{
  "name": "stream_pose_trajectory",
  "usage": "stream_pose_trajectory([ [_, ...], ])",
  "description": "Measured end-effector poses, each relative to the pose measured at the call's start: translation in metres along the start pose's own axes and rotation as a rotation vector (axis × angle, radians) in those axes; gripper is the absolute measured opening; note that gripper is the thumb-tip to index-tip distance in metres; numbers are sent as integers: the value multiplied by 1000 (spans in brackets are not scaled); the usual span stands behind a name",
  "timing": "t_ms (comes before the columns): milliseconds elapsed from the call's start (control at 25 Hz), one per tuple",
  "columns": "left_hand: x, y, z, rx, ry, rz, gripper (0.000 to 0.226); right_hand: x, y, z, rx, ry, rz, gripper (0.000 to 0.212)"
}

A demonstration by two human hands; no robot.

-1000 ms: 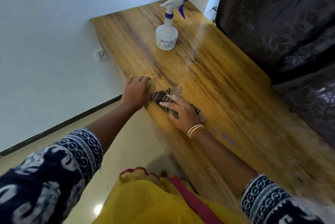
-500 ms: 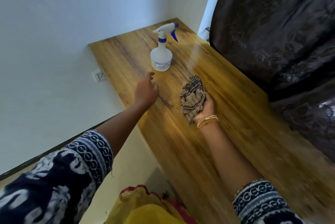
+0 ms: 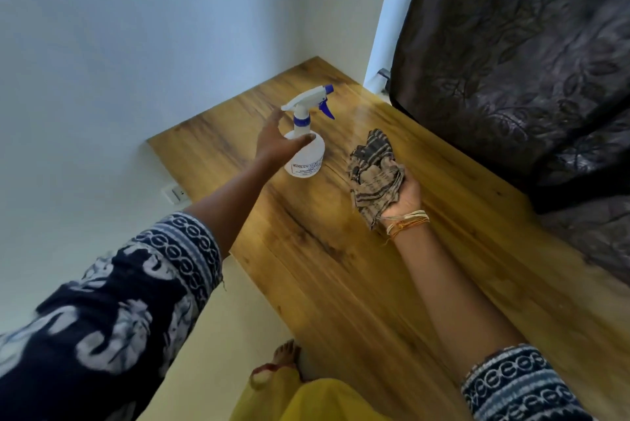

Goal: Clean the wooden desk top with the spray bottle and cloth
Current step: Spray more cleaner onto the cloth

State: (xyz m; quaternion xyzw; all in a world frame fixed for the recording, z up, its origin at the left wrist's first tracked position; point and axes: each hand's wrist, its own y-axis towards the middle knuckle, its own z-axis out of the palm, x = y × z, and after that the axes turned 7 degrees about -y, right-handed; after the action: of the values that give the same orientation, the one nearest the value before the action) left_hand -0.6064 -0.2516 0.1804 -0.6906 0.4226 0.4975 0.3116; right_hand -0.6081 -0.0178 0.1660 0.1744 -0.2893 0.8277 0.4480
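A white spray bottle point(image 3: 306, 161) with a blue nozzle and trigger stands upright near the far left corner of the wooden desk top point(image 3: 341, 267). My left hand point(image 3: 272, 143) reaches it with fingers and thumb spread; the thumb lies against the bottle's shoulder and the fingers are beside its neck, not closed round it. My right hand point(image 3: 407, 195) is turned palm up just above the desk, to the right of the bottle, and holds a crumpled brown striped cloth point(image 3: 373, 175).
A dark patterned curtain point(image 3: 528, 63) hangs along the desk's right side and far corner. White walls bound the desk at the back and left, with a wall socket point(image 3: 175, 194) below the desk's left edge. My foot point(image 3: 286, 352) stands on the pale floor.
My right hand stopped wiping, lifted the cloth off the desk and turned palm up. My left hand left the desk's near edge and moved forward to the spray bottle.
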Motion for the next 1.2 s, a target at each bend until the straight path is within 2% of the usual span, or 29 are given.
stream_pose_trajectory([
  [120, -9, 34, -4, 229, 45, 17, 82, 2, 14, 5, -112, -43, -1, 70],
  [200, -16, 47, -2, 405, 162, 21, 79, 2, 25, 0, -170, -51, 7, 61],
  [280, -20, 55, 6, 495, 213, 33, 73, 3, 29, 0, -180, -67, 15, 50],
  [360, -23, 54, 16, 506, 186, 49, 62, 4, 30, 0, -203, -66, 7, 42],
  [440, -25, 49, 26, 517, 133, 75, 56, 7, 31, -3, -222, -69, -7, 50],
  [520, -28, 41, 32, 566, 65, 89, 60, 11, 32, -5, -232, -87, -15, 54],
  [680, -35, 24, 37, 666, 36, 13, 49, 21, 30, -12, -246, -76, -63, 45],
  [760, -35, 14, 39, 671, 98, 5, 37, 25, 25, -16, -247, -69, -67, 46],
  [840, -36, 3, 41, 690, 204, 57, 37, 28, 15, -20, -227, -72, -63, 45],
  [1000, -36, -16, 46, 793, 451, 104, 55, 32, -7, -23, -238, -80, -70, 37],
  [1120, -32, -25, 45, 775, 561, 78, 71, 32, -19, -24, -258, -105, -103, 42],
  [1200, -33, -31, 46, 717, 582, 105, 51, 34, -26, -23, -278, -114, -88, 36],
])
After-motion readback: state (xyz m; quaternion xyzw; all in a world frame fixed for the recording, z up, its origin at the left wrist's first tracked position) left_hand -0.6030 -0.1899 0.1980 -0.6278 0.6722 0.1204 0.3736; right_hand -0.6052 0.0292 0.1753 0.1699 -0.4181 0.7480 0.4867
